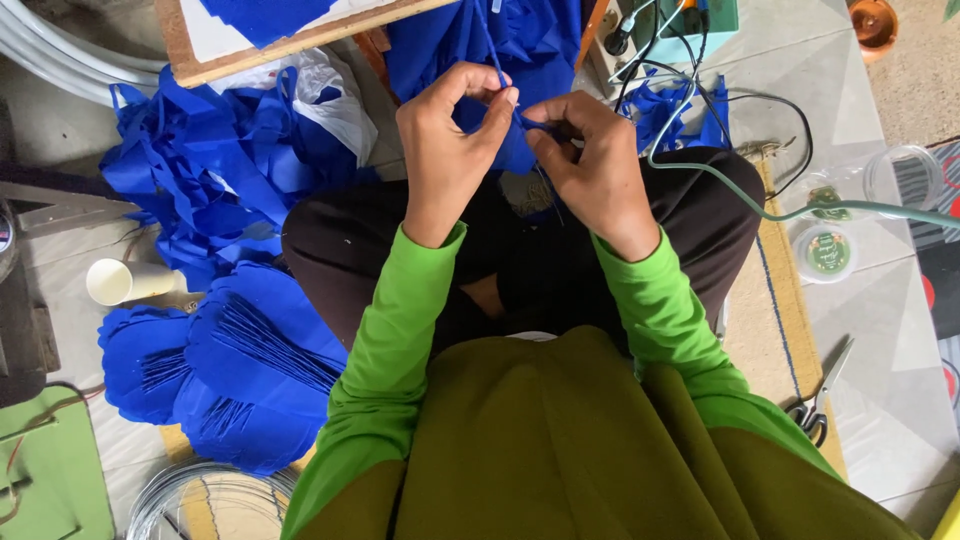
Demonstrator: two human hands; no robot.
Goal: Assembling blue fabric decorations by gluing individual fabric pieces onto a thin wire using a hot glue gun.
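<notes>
both hands meet above the lap. the left hand (445, 150) pinches a thin blue stem (492, 45) in a closed grip. the right hand (592, 165) grips blue fabric (515, 150) just beside it.

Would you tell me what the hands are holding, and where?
Both hands, left hand and right hand, pinch a blue fabric piece with a thin stem at its lower end.

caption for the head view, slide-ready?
Both hands, left hand and right hand, pinch a thin blue stem against blue fabric above the lap.
</notes>
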